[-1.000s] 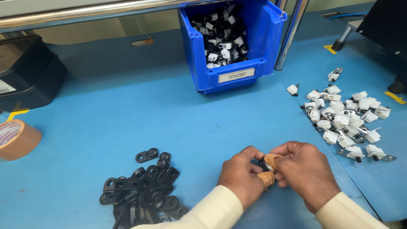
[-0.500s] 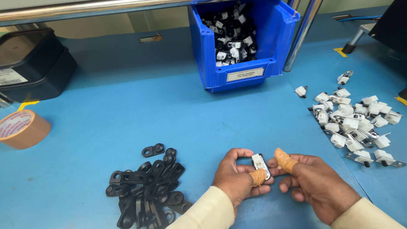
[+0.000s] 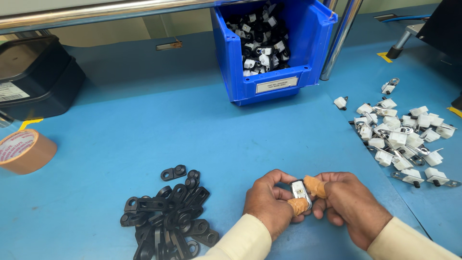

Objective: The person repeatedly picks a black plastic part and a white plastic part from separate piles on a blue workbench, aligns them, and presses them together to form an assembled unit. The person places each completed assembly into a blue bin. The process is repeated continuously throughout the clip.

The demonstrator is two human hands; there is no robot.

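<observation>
Left hand (image 3: 267, 204) and right hand (image 3: 353, 204): grips closed together on small metal-and-white part (image 3: 301, 192), near bench (image 3: 144, 130) front edge; open bench beyond.

A blue surface (image 3: 159, 125) fills nearly the whole frame, evenly lit, with soft reflections. Along the top edge runs a shiny metal rail (image 3: 96, 10), and a metal post (image 3: 340, 41) slants down at upper right. Behind the rail, a pale wall (image 3: 110, 31) shows at upper left. Yellow corner marks (image 3: 385, 57) sit on the surface.
</observation>
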